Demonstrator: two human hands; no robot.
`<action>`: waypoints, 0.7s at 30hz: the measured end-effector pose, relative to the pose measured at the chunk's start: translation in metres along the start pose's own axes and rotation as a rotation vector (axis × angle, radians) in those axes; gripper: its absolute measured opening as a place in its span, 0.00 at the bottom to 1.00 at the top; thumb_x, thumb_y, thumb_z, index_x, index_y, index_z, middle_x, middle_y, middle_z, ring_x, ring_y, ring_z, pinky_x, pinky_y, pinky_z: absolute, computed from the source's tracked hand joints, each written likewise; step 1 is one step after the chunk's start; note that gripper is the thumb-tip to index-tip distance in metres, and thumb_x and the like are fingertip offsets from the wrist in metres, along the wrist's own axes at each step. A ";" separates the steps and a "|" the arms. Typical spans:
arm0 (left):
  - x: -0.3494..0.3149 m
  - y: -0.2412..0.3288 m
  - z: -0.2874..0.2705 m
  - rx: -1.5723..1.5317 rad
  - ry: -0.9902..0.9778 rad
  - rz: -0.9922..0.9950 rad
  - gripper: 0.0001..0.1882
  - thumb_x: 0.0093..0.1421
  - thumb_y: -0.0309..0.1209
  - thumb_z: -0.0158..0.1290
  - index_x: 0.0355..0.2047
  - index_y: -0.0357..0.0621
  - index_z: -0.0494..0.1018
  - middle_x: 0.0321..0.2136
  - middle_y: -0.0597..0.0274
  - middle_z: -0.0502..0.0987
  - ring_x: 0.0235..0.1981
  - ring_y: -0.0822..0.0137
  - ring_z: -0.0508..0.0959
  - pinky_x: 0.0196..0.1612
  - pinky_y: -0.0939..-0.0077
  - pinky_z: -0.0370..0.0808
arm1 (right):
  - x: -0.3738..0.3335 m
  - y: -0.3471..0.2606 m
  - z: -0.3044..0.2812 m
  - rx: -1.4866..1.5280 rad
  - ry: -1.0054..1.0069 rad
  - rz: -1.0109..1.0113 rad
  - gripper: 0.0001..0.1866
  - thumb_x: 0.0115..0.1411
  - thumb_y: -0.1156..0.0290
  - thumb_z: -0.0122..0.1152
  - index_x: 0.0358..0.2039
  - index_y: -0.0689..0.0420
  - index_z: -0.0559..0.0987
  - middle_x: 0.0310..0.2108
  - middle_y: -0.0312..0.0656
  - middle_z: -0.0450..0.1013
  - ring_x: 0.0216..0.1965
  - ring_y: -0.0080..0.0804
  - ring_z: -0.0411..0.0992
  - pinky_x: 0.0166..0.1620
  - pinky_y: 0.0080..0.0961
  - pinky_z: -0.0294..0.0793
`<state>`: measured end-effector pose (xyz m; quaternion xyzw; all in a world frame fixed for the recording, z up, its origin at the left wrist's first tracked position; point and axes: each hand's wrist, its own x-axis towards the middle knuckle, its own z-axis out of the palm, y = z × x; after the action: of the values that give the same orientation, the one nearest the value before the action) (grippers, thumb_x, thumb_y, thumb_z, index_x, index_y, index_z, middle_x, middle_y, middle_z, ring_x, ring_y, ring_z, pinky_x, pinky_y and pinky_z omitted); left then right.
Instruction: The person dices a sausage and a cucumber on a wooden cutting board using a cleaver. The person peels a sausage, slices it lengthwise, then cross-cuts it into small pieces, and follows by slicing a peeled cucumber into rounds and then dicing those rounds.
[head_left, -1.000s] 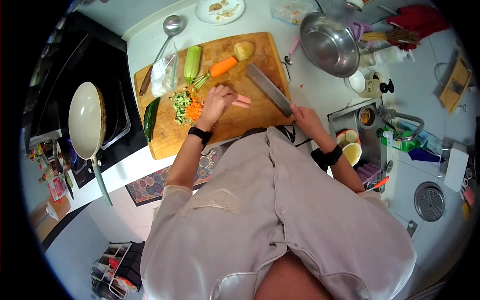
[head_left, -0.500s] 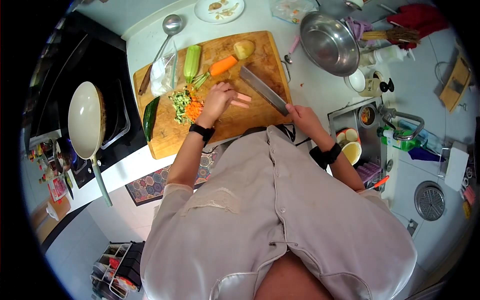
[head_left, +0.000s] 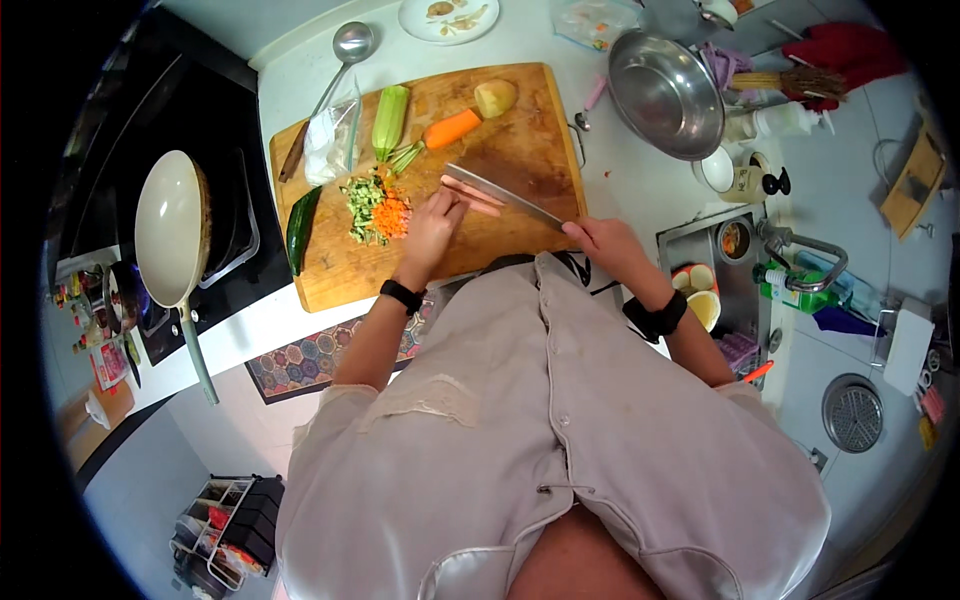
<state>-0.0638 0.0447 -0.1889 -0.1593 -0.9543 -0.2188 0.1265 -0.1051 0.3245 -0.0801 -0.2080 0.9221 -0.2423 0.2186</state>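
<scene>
My right hand (head_left: 612,248) grips the handle of a kitchen knife (head_left: 520,204). Its blade points up-left and lies over pink sausage strips (head_left: 484,208) on the wooden cutting board (head_left: 345,278). My left hand (head_left: 435,225) is closed on the strips' left end, with curled fingers close to the blade tip. Just left of that hand sit heaps of diced carrot (head_left: 391,217) and diced green vegetable (head_left: 363,200). Farther back on the board lie a carrot piece (head_left: 453,129), a pale green squash-like piece (head_left: 390,118) and a potato piece (head_left: 495,98). A dark cucumber piece (head_left: 301,232) rests at the left edge.
A ladle (head_left: 350,45) and a clear plastic bag (head_left: 330,145) overlap the board's left side. The frying pan (head_left: 172,225) is on the black stove at left. At right are a steel basin (head_left: 665,95), a spoon (head_left: 583,119) and the sink (head_left: 672,245); a white plate (head_left: 448,20) stands behind.
The knife has moved left and nearer, from beside the sausage strips to over them. My right hand has shifted slightly nearer; my left fingers are now more curled over the strips' end.
</scene>
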 end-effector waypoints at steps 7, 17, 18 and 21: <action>0.013 0.009 0.000 0.184 0.020 0.067 0.12 0.50 0.29 0.47 0.36 0.46 0.73 0.37 0.67 0.72 0.44 0.67 0.69 0.41 0.72 0.65 | 0.004 -0.004 -0.001 0.200 0.000 0.046 0.25 0.62 0.50 0.41 0.28 0.59 0.77 0.22 0.53 0.72 0.26 0.51 0.70 0.29 0.39 0.68; 0.014 -0.008 -0.001 0.151 -0.130 0.191 0.12 0.51 0.30 0.46 0.37 0.48 0.72 0.40 0.68 0.70 0.47 0.69 0.68 0.42 0.72 0.63 | 0.002 0.005 -0.001 0.153 -0.047 0.036 0.25 0.63 0.50 0.40 0.29 0.59 0.77 0.22 0.53 0.71 0.26 0.53 0.70 0.30 0.40 0.67; 0.014 -0.006 -0.001 0.155 -0.166 0.188 0.13 0.51 0.30 0.46 0.38 0.48 0.71 0.40 0.67 0.70 0.47 0.68 0.67 0.42 0.72 0.63 | 0.002 0.006 0.002 0.146 -0.046 0.031 0.25 0.63 0.50 0.40 0.29 0.59 0.76 0.22 0.53 0.71 0.26 0.53 0.70 0.29 0.40 0.67; 0.012 -0.005 0.002 0.179 -0.182 0.171 0.13 0.51 0.29 0.46 0.38 0.47 0.71 0.41 0.64 0.70 0.48 0.66 0.67 0.44 0.70 0.64 | 0.002 0.003 0.002 0.127 -0.050 0.038 0.26 0.63 0.50 0.40 0.29 0.60 0.76 0.22 0.53 0.71 0.26 0.53 0.70 0.29 0.41 0.67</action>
<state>-0.0770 0.0441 -0.1884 -0.2472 -0.9605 -0.1058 0.0713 -0.1066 0.3250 -0.0844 -0.1820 0.9028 -0.2909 0.2591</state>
